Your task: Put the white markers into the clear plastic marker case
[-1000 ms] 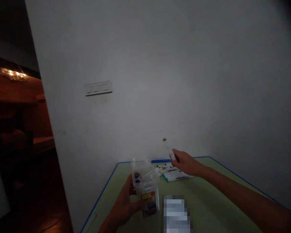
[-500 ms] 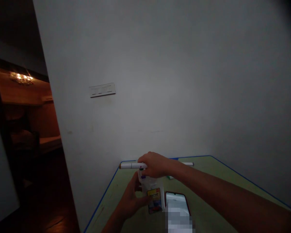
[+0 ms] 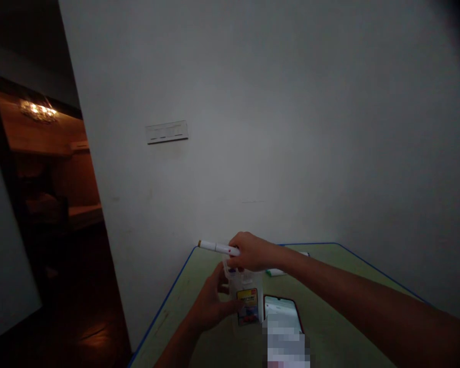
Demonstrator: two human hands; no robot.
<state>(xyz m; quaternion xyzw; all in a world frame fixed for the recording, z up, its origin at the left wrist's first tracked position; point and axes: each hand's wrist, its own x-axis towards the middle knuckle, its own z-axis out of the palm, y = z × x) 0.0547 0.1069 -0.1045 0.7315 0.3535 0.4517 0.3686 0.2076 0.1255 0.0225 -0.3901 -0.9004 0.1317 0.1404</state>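
Observation:
My left hand is wrapped around the left side of a clear plastic box, its thumb by the yellow-and-dark label on the front. Over the mouth of this box is my right hand, closed on a white marker. The marker points left, and its brown-tipped end sits slightly higher than the end in my fingers. Something dark purple shows inside the box beneath my right fingers; the rest of the contents is hidden.
A phone lies on the green table just right of the box. Behind my right wrist, a white marker with a green end rests on the tabletop. A blue edge strip borders the table, and a pale wall rises behind it.
The marker in my right hand has gone from nearly level to tilted, its brown end raised. My left hand keeps its hold on the box. The whole view has shifted slightly.

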